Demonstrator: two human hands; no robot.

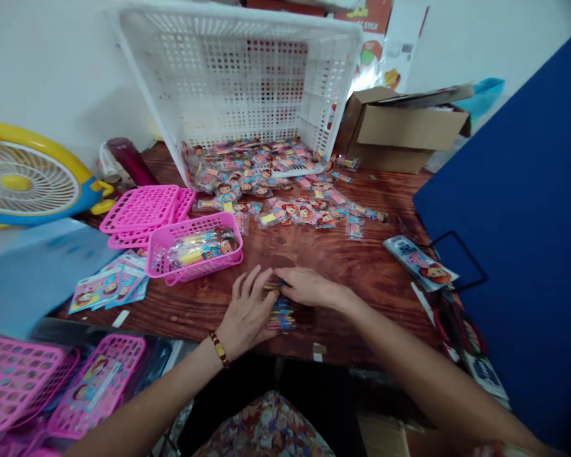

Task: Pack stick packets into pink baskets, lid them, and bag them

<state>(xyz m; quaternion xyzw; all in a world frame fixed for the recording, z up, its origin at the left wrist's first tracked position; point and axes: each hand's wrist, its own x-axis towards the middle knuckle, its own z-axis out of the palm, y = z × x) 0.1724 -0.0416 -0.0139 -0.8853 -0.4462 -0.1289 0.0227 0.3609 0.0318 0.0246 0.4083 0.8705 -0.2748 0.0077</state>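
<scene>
A clear packet of thin coloured sticks (282, 316) lies flat on the table near its front edge. My left hand (248, 310), with a beaded bracelet at the wrist, rests along the packet's left side, its fingers stretched forward and apart. At the packet's top end, my right hand (307, 287) has its fingers together on it; the fingertips are partly hidden. Just beyond my left hand stands a pink basket (197, 274) holding clear-wrapped items. Printed cards (99, 289) lie to the left of it.
A white crate (335, 95) lies tipped on its side, small wrapped packets (304, 212) spilling from it. Stacked pink baskets (140, 209), a fan (23, 181) and a dark red bottle (131, 162) stand left. Right are a cardboard box (394, 130), a pouch (416, 260) and a blue panel (518, 209).
</scene>
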